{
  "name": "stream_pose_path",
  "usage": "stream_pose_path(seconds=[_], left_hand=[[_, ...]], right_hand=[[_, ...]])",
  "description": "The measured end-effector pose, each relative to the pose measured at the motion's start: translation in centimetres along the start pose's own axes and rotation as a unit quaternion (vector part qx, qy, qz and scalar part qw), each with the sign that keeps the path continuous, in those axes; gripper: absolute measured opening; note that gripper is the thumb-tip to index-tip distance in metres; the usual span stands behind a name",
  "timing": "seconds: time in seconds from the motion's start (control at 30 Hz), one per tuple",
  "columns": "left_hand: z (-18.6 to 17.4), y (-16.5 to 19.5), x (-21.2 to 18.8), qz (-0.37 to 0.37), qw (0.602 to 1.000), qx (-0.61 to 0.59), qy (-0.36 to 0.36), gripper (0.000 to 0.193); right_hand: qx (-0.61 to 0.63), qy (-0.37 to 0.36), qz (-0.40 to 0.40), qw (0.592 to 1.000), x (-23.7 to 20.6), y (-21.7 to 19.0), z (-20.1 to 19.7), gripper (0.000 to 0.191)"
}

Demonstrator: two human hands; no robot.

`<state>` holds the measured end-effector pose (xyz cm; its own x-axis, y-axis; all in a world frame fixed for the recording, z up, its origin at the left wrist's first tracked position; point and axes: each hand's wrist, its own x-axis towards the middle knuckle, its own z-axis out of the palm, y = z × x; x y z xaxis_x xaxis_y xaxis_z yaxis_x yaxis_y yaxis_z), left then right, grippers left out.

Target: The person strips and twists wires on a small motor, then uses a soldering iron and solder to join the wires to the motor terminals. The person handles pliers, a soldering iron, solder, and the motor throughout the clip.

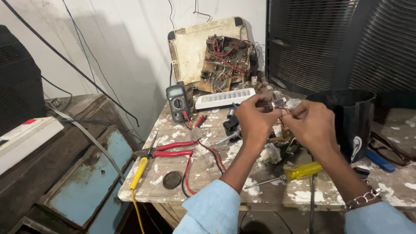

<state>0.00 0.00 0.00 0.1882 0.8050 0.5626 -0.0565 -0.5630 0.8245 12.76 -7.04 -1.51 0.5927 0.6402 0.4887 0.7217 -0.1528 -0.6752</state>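
Black bucket (352,116) at the table's (173,190) right edge, inside not visible. Beige casing (190,47) against the wall, circuit board (225,60) set in it. Left hand (255,118) and right hand (308,125) raised together, fingertips pinched on 1 small wired part (277,104) held above the table.
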Motion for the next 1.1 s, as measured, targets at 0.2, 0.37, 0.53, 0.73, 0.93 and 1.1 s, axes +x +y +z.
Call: stream_pose_path(seconds=[0.2,0.37,0.53,0.73,0.93,1.1], left_hand=[[0.4,-1.8,0.2,-0.021,1.000,-0.005,0.014,0.040],[0.8,-3.5,0.4,-0.067,0.996,-0.051,0.020,0.038],[0.1,-5.6,1.3,-0.175,0.940,-0.287,-0.067,0.038],[0.4,-6.9,0.4,-0.186,0.916,-0.343,-0.097,0.031],[0.8,-7.2,0.1,-0.162,0.913,-0.352,-0.131,0.030],[0.9,-7.0,-0.1,-0.154,0.916,-0.340,-0.150,0.031]], right_hand=[[-0.014,-0.055,-0.007,0.998,-0.1,0.1,-2.0,0.035],[0.135,-0.134,-0.048,0.981,0.3,1.0,-3.1,0.021],[0.212,-0.141,-0.099,0.962,0.1,0.4,-3.1,0.018],[0.231,-0.022,-0.062,0.971,-1.8,-1.8,-0.6,0.022],[0.181,0.093,-0.150,0.968,-3.6,-2.6,0.1,0.016],[0.130,0.140,-0.226,0.955,-3.8,-2.6,0.3,0.015]])
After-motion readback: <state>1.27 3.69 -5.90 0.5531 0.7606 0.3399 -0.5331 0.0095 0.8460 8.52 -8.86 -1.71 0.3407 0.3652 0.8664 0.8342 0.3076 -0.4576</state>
